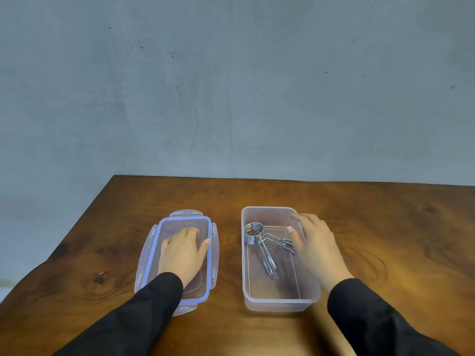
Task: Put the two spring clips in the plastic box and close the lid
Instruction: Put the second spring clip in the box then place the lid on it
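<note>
The clear plastic box (280, 299) stands open on the table at the right. Chrome spring clips (259, 240) lie inside it, their coils at the far left and their handles pointing toward me and to the right. I cannot tell the two clips apart. My right hand (316, 245) grips the box's right wall, thumb inside and fingers over the rim. The blue-rimmed lid (205, 283) lies flat on the table to the left of the box. Resting palm-down on the lid is my left hand (182, 253), fingers spread, thumb at the lid's right edge.
The brown wooden table (385, 240) ends at a grey wall behind and has a slanted left edge (77, 222). A gap of bare wood separates the lid from the box. My black sleeves cover the near part of the table.
</note>
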